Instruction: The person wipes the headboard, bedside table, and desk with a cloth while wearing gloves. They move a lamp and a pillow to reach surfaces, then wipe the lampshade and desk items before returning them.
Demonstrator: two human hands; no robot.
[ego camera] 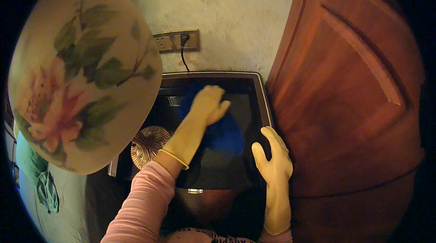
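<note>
My left hand [208, 105], in a yellow rubber glove, is on a blue cloth [226, 137] over the dark glossy top of a small cabinet [218, 171]. Its fingers look curled, but whether they grip the cloth is hard to see. Also in a yellow rubber glove, my right hand [274, 156] is at the right edge of the cabinet top, thumb and fingers apart, holding nothing. A round, ribbed metallic lamp base [146, 144] stands on the top beside my left forearm, partly hidden under a big floral lampshade [85, 72].
Behind the cabinet, a black plug [184, 39] sits in a wall socket panel [163, 42], its cord running down behind the top. A reddish-brown wooden panel [340, 106] rises close on the right. At the lower left lies pale green fabric [68, 195] with a teal cloth [47, 192].
</note>
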